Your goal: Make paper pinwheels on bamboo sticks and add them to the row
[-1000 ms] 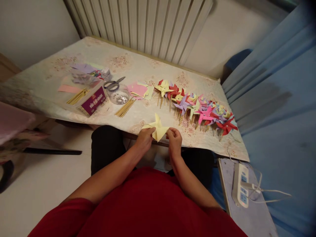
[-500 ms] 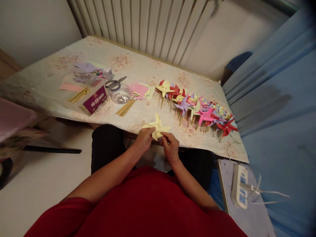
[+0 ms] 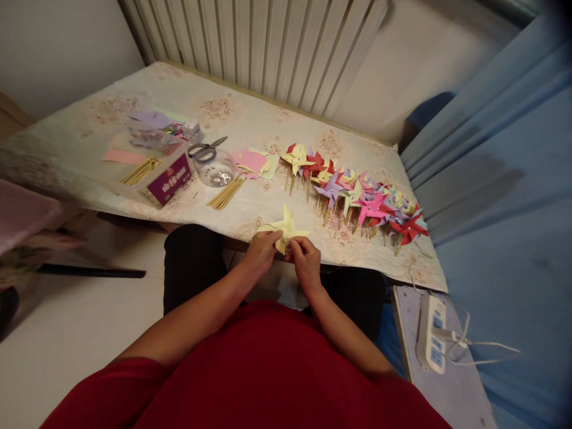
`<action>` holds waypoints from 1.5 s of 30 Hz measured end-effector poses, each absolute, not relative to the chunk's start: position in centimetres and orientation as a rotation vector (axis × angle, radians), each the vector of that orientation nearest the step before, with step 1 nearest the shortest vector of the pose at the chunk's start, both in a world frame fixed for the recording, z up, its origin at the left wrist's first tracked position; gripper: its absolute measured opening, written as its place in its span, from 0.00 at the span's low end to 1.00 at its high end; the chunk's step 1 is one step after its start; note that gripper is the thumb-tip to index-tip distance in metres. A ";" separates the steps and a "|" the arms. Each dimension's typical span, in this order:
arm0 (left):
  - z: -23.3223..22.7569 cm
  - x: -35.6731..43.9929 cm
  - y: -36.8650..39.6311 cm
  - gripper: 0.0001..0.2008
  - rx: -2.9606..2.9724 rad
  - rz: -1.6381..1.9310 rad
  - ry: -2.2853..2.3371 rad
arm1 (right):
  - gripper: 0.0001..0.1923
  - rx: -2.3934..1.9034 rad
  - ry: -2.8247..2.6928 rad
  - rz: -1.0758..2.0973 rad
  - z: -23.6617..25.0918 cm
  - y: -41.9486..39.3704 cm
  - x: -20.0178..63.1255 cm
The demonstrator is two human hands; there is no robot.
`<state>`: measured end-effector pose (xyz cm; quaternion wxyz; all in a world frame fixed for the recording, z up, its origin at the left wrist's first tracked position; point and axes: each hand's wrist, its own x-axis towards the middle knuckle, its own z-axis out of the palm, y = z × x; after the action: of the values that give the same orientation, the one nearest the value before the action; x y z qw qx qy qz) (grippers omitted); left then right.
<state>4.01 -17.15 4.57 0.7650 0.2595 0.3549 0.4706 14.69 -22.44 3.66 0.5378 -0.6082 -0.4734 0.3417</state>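
Observation:
A pale yellow paper pinwheel (image 3: pixel 289 225) is held at the table's front edge, its folded blades spread. My left hand (image 3: pixel 263 250) is closed on it, thumb pressed near the middle. My right hand (image 3: pixel 305 260) is at its lower right blade, with thumb and fingers pinched together; whether something small is between the fingertips I cannot make out. Beyond the hands lie a bundle of thin wooden sticks (image 3: pixel 226 192) and a clear round dish (image 3: pixel 218 171) of small shiny pieces. Finished pinwheels on sticks (image 3: pixel 330 189), in several colours, lie in rows to the right.
Scissors (image 3: pixel 207 150) rest by the dish, near pink and yellow paper pieces (image 3: pixel 252 162). A purple-fronted plastic box (image 3: pixel 168 180) holds more sticks. A power strip (image 3: pixel 432 335) with cables lies on a low stand at right. A blue curtain (image 3: pixel 496 196) hangs there.
My right hand has shifted slightly left and up along the yellow pinwheel, its fingers pinched closer to the middle. The left hand keeps its hold. The view has moved a little.

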 end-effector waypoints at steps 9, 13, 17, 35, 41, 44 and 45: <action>3.8 4.2 -17.2 0.07 0.624 1.005 0.819 | 0.09 -1.521 -0.812 0.929 4.7 -21.4 13.5; 3.6 4.2 -17.2 0.08 0.635 1.006 0.833 | 0.10 -1.557 -0.796 0.909 4.3 -21.0 13.4; 3.4 4.3 -17.1 0.07 0.664 1.021 0.848 | 0.09 -1.568 -0.777 0.893 4.2 -20.8 13.3; 2.7 4.4 -17.1 0.08 0.722 1.042 0.856 | 0.08 -1.605 -0.766 0.823 4.2 -20.7 13.3; 3.1 4.4 -17.2 0.08 0.710 1.025 0.881 | 0.09 -1.633 -0.796 0.779 4.0 -20.7 13.3; 3.1 4.4 -17.2 0.08 0.707 1.029 0.896 | 0.09 -1.633 -0.825 0.772 3.8 -20.8 13.3; 3.0 4.4 -17.2 0.08 0.706 1.030 0.905 | 0.09 -1.630 -0.830 0.773 3.8 -20.8 13.3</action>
<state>4.41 -17.23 3.04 0.7170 0.3192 0.4091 0.4655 13.31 -20.77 3.80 0.5464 -0.6874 -0.3501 0.3262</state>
